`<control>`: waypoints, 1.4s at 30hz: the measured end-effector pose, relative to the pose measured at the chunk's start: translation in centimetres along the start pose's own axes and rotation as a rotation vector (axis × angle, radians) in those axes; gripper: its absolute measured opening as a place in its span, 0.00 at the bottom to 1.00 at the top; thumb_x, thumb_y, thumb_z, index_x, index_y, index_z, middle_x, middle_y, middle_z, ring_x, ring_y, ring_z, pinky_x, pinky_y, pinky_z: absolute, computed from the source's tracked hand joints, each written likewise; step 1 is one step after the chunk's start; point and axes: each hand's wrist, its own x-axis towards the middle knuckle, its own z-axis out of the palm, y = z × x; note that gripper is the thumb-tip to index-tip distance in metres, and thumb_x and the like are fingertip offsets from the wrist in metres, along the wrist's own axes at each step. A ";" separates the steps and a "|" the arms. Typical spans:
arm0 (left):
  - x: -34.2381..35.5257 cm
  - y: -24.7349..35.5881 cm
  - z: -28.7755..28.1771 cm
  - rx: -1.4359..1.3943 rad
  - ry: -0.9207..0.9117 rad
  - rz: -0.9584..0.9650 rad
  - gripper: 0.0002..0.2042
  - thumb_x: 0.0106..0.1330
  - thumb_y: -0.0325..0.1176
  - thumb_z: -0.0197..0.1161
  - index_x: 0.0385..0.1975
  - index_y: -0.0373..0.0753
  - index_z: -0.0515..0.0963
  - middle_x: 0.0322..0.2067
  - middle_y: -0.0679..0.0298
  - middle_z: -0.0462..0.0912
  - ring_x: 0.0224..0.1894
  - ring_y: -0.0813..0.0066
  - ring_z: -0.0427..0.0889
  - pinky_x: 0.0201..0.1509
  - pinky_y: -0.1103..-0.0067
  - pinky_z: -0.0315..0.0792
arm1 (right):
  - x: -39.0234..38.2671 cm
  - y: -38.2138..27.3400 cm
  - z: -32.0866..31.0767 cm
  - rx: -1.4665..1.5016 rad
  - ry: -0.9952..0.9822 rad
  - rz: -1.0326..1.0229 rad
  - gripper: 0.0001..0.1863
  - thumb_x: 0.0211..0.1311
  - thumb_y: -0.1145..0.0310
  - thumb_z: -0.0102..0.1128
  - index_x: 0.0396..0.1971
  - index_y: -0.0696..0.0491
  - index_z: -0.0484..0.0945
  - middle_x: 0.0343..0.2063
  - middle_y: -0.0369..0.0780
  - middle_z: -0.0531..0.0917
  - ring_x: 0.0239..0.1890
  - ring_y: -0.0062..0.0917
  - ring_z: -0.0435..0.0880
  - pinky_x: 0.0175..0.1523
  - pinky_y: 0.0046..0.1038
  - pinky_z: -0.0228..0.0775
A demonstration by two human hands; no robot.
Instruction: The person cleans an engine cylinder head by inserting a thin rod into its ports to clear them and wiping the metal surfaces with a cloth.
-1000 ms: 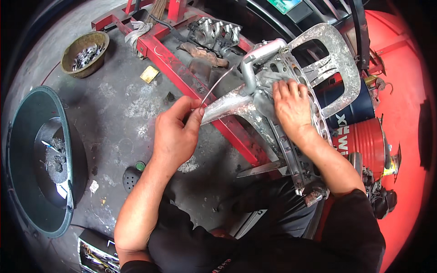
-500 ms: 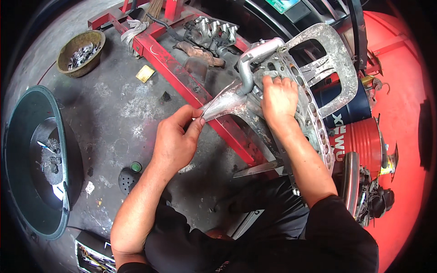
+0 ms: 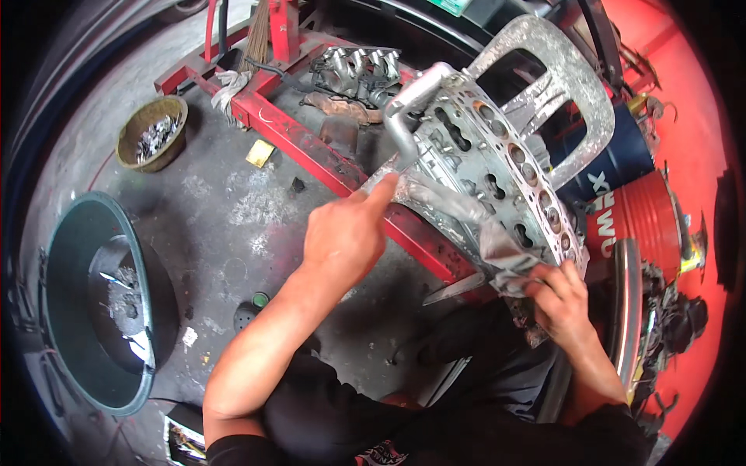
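Observation:
A large grey metal engine part, with oblong openings in its face and round holes along one edge, lies tilted before me. A bent silver pipe runs along its upper left side. My right hand grips a bunched grey rag at the near end of the engine part. The rag trails as a twisted strip toward my left hand. My left index finger stretches to the pale edge below the pipe, its other fingers curled; whether they hold the rag or that edge is hidden.
A red steel frame passes beneath the engine part. Behind stands a worn grey chair-back shape, near blue and red drums. On the floor at left are a dark green tub and a brown basin of metal pieces.
My right hand has drawn the rag from the upper face toward the near end of the engine part. My left hand has moved right, its index finger now extended. The view has shifted slightly.

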 end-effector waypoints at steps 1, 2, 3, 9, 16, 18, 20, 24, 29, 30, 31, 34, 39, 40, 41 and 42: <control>1.4 1.3 0.1 0.107 -0.087 0.034 0.14 0.66 0.28 0.54 0.50 0.46 0.78 0.27 0.48 0.83 0.32 0.49 0.84 0.36 0.61 0.77 | -1.5 0.1 -0.3 0.034 0.050 0.031 0.13 0.36 0.78 0.64 0.28 0.51 0.79 0.37 0.37 0.81 0.34 0.33 0.77 0.32 0.34 0.72; 2.8 2.4 0.3 0.217 -0.176 0.070 0.16 0.65 0.29 0.53 0.52 0.49 0.78 0.26 0.48 0.83 0.32 0.48 0.84 0.36 0.58 0.76 | -2.7 0.2 -0.3 0.063 0.076 0.080 0.13 0.35 0.81 0.64 0.26 0.53 0.78 0.36 0.38 0.81 0.34 0.33 0.77 0.33 0.33 0.71; 4.3 3.2 0.5 0.242 -0.206 0.090 0.16 0.65 0.29 0.53 0.52 0.49 0.78 0.26 0.48 0.83 0.32 0.48 0.84 0.36 0.58 0.76 | -3.7 0.3 -0.2 0.086 0.091 0.113 0.13 0.35 0.81 0.64 0.26 0.53 0.78 0.36 0.38 0.81 0.34 0.33 0.77 0.33 0.33 0.71; 7.7 5.0 1.0 0.093 -0.319 0.139 0.14 0.65 0.27 0.55 0.48 0.43 0.81 0.33 0.48 0.85 0.36 0.52 0.86 0.41 0.64 0.78 | -4.7 1.4 1.4 0.341 0.234 0.304 0.14 0.35 0.85 0.64 0.25 0.54 0.77 0.36 0.38 0.81 0.33 0.34 0.77 0.35 0.32 0.71; 8.3 4.9 1.6 0.230 -0.346 0.130 0.12 0.65 0.22 0.55 0.46 0.35 0.80 0.37 0.47 0.84 0.39 0.56 0.86 0.44 0.71 0.77 | -6.1 2.5 1.4 0.803 0.409 0.562 0.11 0.40 0.89 0.55 0.24 0.57 0.77 0.34 0.40 0.81 0.33 0.30 0.78 0.35 0.27 0.69; 8.0 3.7 1.6 0.124 -0.296 0.182 0.10 0.64 0.21 0.56 0.43 0.33 0.80 0.33 0.45 0.82 0.35 0.62 0.85 0.41 0.74 0.76 | -6.5 2.9 1.8 0.993 0.454 0.640 0.11 0.43 0.89 0.53 0.24 0.58 0.77 0.34 0.39 0.81 0.34 0.24 0.78 0.37 0.24 0.68; 8.4 3.0 1.3 0.157 -0.289 0.158 0.10 0.64 0.21 0.56 0.43 0.32 0.79 0.33 0.45 0.82 0.34 0.63 0.85 0.41 0.75 0.75 | -6.4 3.0 1.6 1.098 0.469 0.670 0.10 0.44 0.89 0.53 0.24 0.58 0.77 0.34 0.39 0.81 0.34 0.22 0.78 0.38 0.23 0.68; 9.2 4.3 1.6 0.231 -0.348 0.069 0.13 0.63 0.25 0.56 0.46 0.38 0.82 0.38 0.47 0.84 0.43 0.50 0.85 0.46 0.66 0.77 | -6.7 3.7 1.6 1.191 0.502 0.695 0.10 0.47 0.89 0.54 0.26 0.57 0.77 0.34 0.37 0.81 0.35 0.19 0.77 0.40 0.21 0.67; 7.9 6.0 2.8 0.201 -0.362 0.148 0.12 0.64 0.25 0.56 0.45 0.39 0.81 0.36 0.47 0.84 0.43 0.50 0.85 0.47 0.66 0.77 | -6.9 3.7 1.9 1.177 0.497 0.638 0.10 0.48 0.89 0.54 0.26 0.57 0.77 0.34 0.37 0.81 0.35 0.19 0.76 0.40 0.21 0.67; 8.3 4.6 2.2 0.144 -0.343 0.135 0.12 0.64 0.25 0.57 0.45 0.39 0.81 0.36 0.47 0.84 0.43 0.50 0.85 0.47 0.66 0.77 | -6.8 3.7 1.7 1.193 0.527 0.660 0.09 0.48 0.89 0.54 0.26 0.57 0.76 0.34 0.37 0.81 0.35 0.20 0.77 0.41 0.21 0.68; 9.3 4.1 1.8 0.182 -0.299 0.107 0.12 0.65 0.25 0.57 0.46 0.39 0.81 0.37 0.48 0.84 0.43 0.51 0.85 0.48 0.67 0.77 | -6.9 3.7 1.7 1.204 0.552 0.687 0.09 0.48 0.89 0.55 0.26 0.58 0.76 0.34 0.38 0.80 0.36 0.21 0.78 0.41 0.22 0.69; 8.5 4.0 2.6 0.296 -0.290 0.088 0.12 0.64 0.24 0.56 0.46 0.38 0.80 0.38 0.48 0.85 0.43 0.53 0.85 0.47 0.66 0.77 | -6.6 3.7 1.9 1.177 0.507 0.619 0.09 0.48 0.88 0.55 0.26 0.58 0.76 0.34 0.37 0.80 0.36 0.19 0.77 0.41 0.21 0.68; 8.9 3.1 2.6 0.220 -0.225 0.194 0.13 0.64 0.24 0.56 0.47 0.38 0.80 0.39 0.46 0.84 0.43 0.51 0.85 0.46 0.64 0.78 | -6.7 3.6 2.0 1.196 0.500 0.663 0.09 0.49 0.88 0.55 0.26 0.58 0.76 0.34 0.37 0.81 0.35 0.19 0.78 0.41 0.20 0.68; 8.2 3.8 3.2 0.215 -0.261 0.175 0.13 0.64 0.24 0.55 0.47 0.39 0.80 0.39 0.46 0.83 0.43 0.51 0.85 0.45 0.65 0.78 | -6.6 3.7 2.0 1.179 0.518 0.625 0.09 0.49 0.88 0.55 0.26 0.57 0.76 0.34 0.37 0.81 0.35 0.18 0.77 0.40 0.19 0.67; 8.2 3.5 3.5 0.209 -0.262 0.175 0.13 0.64 0.24 0.55 0.47 0.39 0.80 0.39 0.46 0.83 0.43 0.51 0.85 0.45 0.65 0.78 | -6.7 3.9 2.1 1.174 0.515 0.627 0.09 0.49 0.88 0.55 0.26 0.57 0.76 0.34 0.37 0.81 0.35 0.18 0.77 0.40 0.19 0.67; 8.1 3.2 3.4 0.160 -0.289 0.162 0.13 0.64 0.24 0.55 0.47 0.39 0.80 0.38 0.46 0.83 0.43 0.51 0.85 0.45 0.65 0.79 | -6.9 3.9 2.0 1.183 0.514 0.659 0.09 0.49 0.88 0.55 0.26 0.57 0.76 0.34 0.37 0.81 0.35 0.19 0.77 0.41 0.20 0.67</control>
